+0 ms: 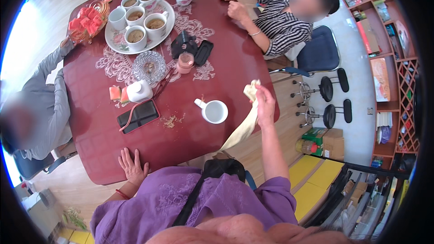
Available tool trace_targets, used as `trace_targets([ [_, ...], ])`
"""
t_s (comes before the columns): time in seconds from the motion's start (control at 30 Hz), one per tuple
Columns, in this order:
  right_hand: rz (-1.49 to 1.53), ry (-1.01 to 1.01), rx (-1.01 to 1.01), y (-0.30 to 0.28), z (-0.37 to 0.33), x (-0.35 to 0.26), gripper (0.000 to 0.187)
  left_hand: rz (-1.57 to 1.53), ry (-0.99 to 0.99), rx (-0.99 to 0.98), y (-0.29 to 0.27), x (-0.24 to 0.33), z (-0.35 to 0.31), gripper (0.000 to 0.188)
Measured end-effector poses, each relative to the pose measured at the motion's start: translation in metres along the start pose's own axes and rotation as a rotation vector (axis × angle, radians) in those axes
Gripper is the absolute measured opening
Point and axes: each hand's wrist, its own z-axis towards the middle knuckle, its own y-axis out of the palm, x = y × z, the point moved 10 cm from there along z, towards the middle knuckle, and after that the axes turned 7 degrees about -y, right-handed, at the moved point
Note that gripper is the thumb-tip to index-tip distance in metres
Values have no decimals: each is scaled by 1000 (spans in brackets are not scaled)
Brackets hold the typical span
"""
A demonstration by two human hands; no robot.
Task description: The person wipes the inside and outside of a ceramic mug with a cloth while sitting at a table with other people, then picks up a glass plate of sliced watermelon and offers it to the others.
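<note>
In my right hand (pixel 265 108), raised over the table's right edge, a long pale-yellow cloth (pixel 243 132) is gripped near its bunched upper end. The rest of it hangs toward my lap. My left hand (pixel 132 166) lies with fingers spread on the near edge of the dark red table (pixel 190 131). A white mug (pixel 214 111) stands left of the cloth. Farther left are a black phone (pixel 139 116) with a pink strap and a white lidded container (pixel 139 91). Crumbs (pixel 172 121) are scattered beside the phone.
A tray (pixel 165 36) of mugs and a plate of watermelon (pixel 86 23) stand at the far side, with a glass bowl (pixel 149 66) nearer. One person in stripes (pixel 282 22) sits right, another in grey (pixel 40 108) left. Shelves (pixel 384 77) line the right wall.
</note>
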Motion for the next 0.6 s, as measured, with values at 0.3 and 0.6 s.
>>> trace_targets([
  [0.3, -324, -367, -336, 59, 28, -25, 51, 37, -57, -22, -4, -2, -7, 68],
  [0.6, -482, -251, -445, 53, 26, 70, 34, -121, -48, 138, -45, 40, 12, 41],
])
